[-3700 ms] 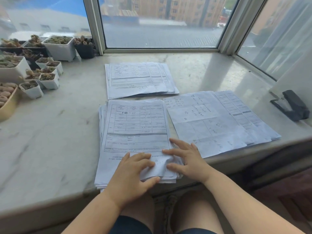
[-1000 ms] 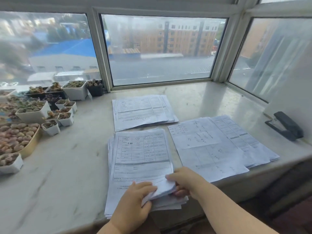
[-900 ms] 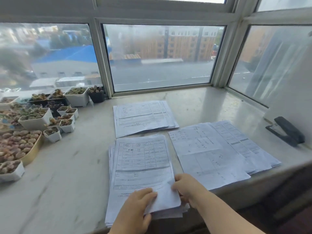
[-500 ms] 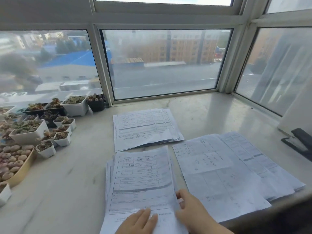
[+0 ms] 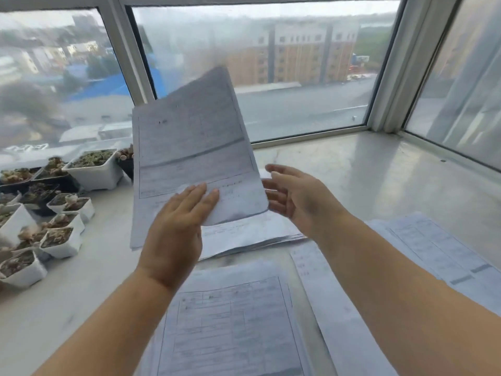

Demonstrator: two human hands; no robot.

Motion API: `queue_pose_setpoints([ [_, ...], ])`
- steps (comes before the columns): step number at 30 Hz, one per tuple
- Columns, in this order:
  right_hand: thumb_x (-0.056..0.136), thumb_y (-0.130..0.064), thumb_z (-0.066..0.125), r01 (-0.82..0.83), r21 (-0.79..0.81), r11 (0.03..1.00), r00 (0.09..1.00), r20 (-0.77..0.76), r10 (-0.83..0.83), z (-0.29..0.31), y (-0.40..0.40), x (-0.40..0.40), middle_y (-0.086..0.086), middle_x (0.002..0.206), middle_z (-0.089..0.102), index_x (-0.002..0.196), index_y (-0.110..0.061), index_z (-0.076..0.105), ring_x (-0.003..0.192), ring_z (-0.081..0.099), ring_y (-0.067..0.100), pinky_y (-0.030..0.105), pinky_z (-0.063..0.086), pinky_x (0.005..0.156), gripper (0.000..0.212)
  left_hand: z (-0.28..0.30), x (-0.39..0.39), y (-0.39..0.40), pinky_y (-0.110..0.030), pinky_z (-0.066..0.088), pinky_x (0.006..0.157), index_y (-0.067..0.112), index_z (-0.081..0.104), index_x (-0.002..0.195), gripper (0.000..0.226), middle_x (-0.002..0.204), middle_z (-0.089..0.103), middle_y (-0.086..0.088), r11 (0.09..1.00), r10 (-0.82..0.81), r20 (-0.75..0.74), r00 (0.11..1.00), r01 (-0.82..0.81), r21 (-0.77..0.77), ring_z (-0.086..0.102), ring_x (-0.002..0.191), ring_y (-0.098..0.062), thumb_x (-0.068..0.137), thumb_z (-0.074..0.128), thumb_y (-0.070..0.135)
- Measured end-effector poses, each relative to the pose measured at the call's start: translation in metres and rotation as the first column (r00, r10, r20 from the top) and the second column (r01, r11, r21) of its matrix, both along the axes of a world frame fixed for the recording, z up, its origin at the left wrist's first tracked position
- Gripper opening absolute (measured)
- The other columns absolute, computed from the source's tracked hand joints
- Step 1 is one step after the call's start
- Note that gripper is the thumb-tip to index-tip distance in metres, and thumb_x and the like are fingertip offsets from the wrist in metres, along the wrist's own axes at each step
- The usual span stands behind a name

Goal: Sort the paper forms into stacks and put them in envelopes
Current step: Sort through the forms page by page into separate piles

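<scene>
Left-hand grip (image 5: 173, 229) holds a white printed paper form (image 5: 189, 158) up above the far stack (image 5: 252, 234) on the pale marble bench (image 5: 379, 180); right hand (image 5: 301, 198) hovers beside it, fingers spread, holding nothing. Print is blurred, unreadable.

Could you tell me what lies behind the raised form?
Behind the raised form show the window, plant pots and the far stack's near edge; the stack's remainder is covered.
</scene>
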State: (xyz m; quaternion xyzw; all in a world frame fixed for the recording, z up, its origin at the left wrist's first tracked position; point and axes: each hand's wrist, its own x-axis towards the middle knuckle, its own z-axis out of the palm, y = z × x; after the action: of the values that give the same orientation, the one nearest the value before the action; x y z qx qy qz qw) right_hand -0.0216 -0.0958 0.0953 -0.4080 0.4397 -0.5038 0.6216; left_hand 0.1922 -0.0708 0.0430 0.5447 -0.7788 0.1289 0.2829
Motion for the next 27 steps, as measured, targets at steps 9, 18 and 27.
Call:
queue_pose_setpoints([
  [9,0.099,-0.007,0.046,0.182,0.074,0.981,0.924,-0.354,-0.145,-0.094,0.016,-0.031,0.007,0.089,0.073,0.104,-0.016,0.064,0.075,0.071,0.016,0.029,0.058,0.073,0.02,-0.09,0.02,-0.068,-0.025,0.015,0.115,0.03,0.039,0.144,0.054,0.156,0.025,0.009,0.725,-0.053,0.031,0.998,0.017,0.688,0.024,0.143,-0.013,0.092,0.05,0.02],
  [18,0.09,-0.014,0.064,-0.101,0.066,0.993,0.746,-0.655,0.119,-0.1,0.145,-0.044,-0.01,0.085,0.074,0.093,-0.028,0.07,0.074,0.069,0.009,0.029,0.056,0.081,0.016,-0.051,-0.006,0.006,-0.021,0.025,0.109,0.023,0.048,0.138,0.047,0.147,0.04,0.008,0.837,-0.061,-0.181,0.982,0.149,0.527,0.035,0.135,-0.009,0.094,0.052,0.041],
  [27,0.084,-0.052,0.061,-0.453,0.122,0.883,0.274,-0.923,0.268,-0.128,0.239,-0.067,-0.034,0.145,0.02,0.135,-0.048,0.046,0.133,0.022,-0.008,0.017,0.014,0.115,0.053,-0.082,-0.046,0.237,-0.005,0.027,0.094,0.036,0.063,0.105,0.041,0.123,0.054,0.014,0.755,-0.151,-0.322,0.935,0.319,0.573,0.049,0.113,0.001,0.075,0.051,0.062],
])
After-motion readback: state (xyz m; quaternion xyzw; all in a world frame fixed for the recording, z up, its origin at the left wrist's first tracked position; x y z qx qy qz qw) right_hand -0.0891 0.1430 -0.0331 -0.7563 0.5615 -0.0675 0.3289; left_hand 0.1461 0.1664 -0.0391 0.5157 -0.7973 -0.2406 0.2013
